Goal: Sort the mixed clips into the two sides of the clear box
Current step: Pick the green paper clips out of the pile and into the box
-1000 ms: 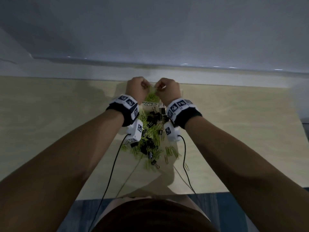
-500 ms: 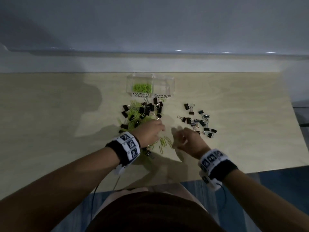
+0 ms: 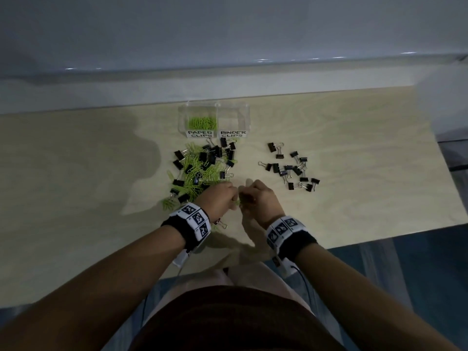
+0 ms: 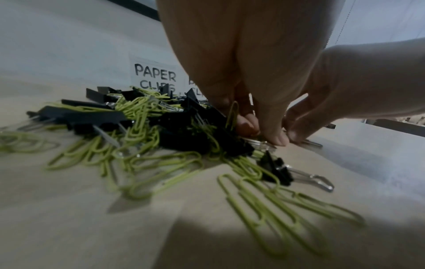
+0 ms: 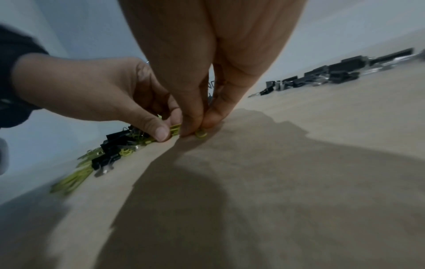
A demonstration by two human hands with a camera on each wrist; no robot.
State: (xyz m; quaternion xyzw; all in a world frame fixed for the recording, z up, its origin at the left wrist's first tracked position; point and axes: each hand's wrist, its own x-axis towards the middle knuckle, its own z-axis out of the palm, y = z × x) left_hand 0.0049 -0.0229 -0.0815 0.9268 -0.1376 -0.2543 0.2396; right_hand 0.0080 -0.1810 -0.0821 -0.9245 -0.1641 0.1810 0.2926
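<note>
A clear box (image 3: pixel 249 117) stands at the table's far edge, labelled PAPER CLIPS on its left side and BINDER CLIPS on its right. Green paper clips (image 3: pixel 202 123) lie in the left side; I see nothing in the right side. A mixed pile (image 3: pixel 200 168) of green paper clips and black binder clips sits in front of the box. My left hand (image 3: pixel 220 198) and right hand (image 3: pixel 255 197) meet at the pile's near edge. Both pinch green paper clips (image 5: pixel 176 128) against the table, fingertips (image 5: pixel 161 133) nearly touching.
A separate group of black binder clips (image 3: pixel 293 168) lies to the right of the pile. Loose paper clips (image 4: pixel 287 205) and a binder clip (image 4: pixel 280 172) lie under my left wrist. The table's near edge (image 3: pixel 379 238) runs close behind my wrists.
A second ago both hands were over the box. They came back toward me to the pile's near edge, and in the last half second they closed together on paper clips there.
</note>
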